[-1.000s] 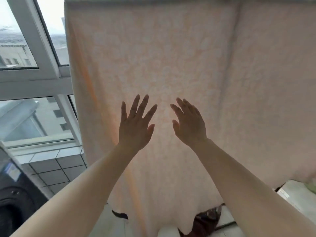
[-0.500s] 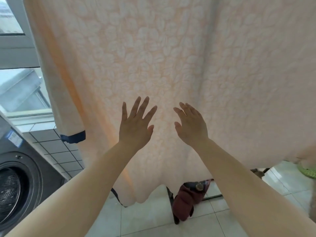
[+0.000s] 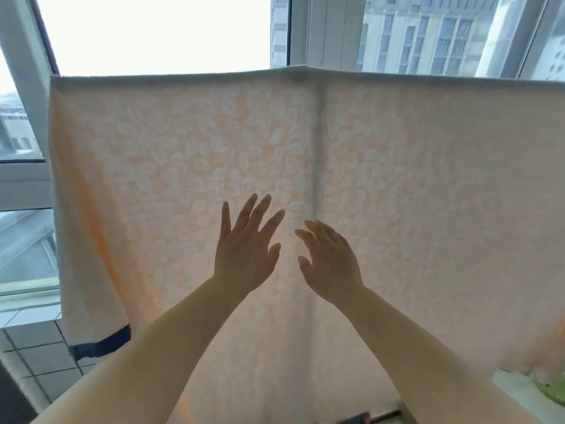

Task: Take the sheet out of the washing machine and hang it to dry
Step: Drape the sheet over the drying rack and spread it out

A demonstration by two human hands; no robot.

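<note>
Two bare forearms reach up and forward from the near bottom edge, converging toward the middle. Left hand (image 3: 246,255): back toward the camera, fingers straight and fanned, thumb out to the right, nothing held. Right hand (image 3: 331,264): just beside it to the right, apart from it, fingers extended with a slight forward bend, nothing held. Both hands are raised in front of the sheet (image 3: 397,185); contact between palms and cloth cannot be told from this view.

The sheet, pale peach with a faint leaf texture, hangs spread out, its top edge draped in a nearly level line across the frame; whatever carries it is hidden. A vertical crease runs down just right of centre. At lower left a dark blue trim (image 3: 101,344) borders a shorter hanging layer.

Lower left: grey tiled wall (image 3: 39,359). Lower right: something green (image 3: 550,390), too cut off to identify. Far behind: window frames (image 3: 324,32), bright sky, a tall building (image 3: 428,29).
</note>
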